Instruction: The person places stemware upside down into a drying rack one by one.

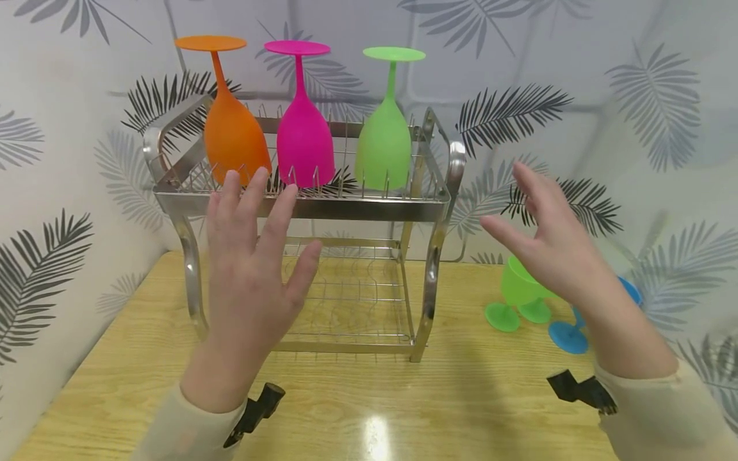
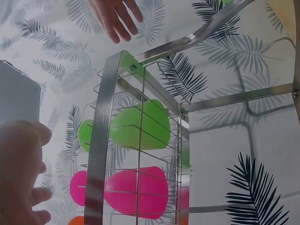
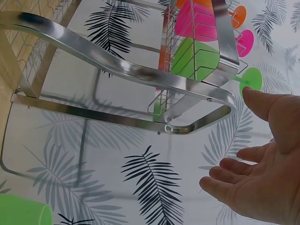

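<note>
Three plastic goblets stand upside down in a row on the top tier of a metal dish rack (image 1: 369, 209): an orange goblet (image 1: 233, 131) at the left, a pink goblet (image 1: 304, 141) in the middle and a light green goblet (image 1: 385, 142) at the right. My left hand (image 1: 248, 269) is held up before the rack's left part, fingers spread, holding nothing. Off the rack's right side my right hand (image 1: 556, 237) hovers with thumb and fingers apart, also with nothing in it. In the right wrist view, the right hand (image 3: 262, 164) appears palm up.
On the wooden table (image 1: 473, 397), right of the rack, stand green goblets (image 1: 519, 285) and a blue goblet (image 1: 569, 336), partly hidden behind my right forearm. The rack's lower tier (image 1: 352, 298) holds no goblets. A leaf-patterned covering (image 1: 651, 160) hangs behind.
</note>
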Demonstrator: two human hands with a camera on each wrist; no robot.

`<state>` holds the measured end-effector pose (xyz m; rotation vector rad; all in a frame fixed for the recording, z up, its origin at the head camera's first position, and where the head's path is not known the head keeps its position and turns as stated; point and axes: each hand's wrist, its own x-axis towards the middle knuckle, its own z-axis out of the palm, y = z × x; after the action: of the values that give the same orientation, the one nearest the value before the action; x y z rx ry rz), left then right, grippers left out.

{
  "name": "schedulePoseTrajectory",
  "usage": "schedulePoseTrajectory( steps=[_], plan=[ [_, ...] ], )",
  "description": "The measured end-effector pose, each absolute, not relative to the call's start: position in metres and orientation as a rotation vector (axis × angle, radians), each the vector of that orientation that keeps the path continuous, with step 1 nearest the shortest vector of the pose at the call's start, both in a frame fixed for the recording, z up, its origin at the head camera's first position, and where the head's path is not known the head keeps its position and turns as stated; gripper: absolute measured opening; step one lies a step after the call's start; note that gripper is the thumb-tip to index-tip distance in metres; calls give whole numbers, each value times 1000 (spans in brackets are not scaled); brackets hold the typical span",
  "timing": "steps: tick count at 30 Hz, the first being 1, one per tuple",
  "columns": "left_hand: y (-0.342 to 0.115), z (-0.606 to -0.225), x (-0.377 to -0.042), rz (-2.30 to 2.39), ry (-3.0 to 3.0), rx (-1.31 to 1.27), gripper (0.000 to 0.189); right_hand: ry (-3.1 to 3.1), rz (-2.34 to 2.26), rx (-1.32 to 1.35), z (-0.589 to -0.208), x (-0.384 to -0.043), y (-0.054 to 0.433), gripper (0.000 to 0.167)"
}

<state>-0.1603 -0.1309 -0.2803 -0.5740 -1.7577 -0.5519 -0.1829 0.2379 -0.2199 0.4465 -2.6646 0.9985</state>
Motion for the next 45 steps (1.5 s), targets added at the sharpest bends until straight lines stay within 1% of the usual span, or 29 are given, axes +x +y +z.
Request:
schedulePoseTrajectory(
  steps=[10, 25, 38, 45],
  plan=[
    [-119, -290, -148, -547, -1788, -641, 51, -2674, 991, 426, -239, -184, 252, 97],
    [-99, -312, -139, -592, -1853, -696, 50, -2741, 1011, 323, -268, -178, 270, 101],
    [-84, -329, -135, -619, -1870, -751, 56, -2735, 1040, 286, -296, -171, 289, 100],
    [-78, -336, -136, -660, -1914, -765, 60, -2760, 1051, 206, -312, -167, 298, 101]
  ],
)
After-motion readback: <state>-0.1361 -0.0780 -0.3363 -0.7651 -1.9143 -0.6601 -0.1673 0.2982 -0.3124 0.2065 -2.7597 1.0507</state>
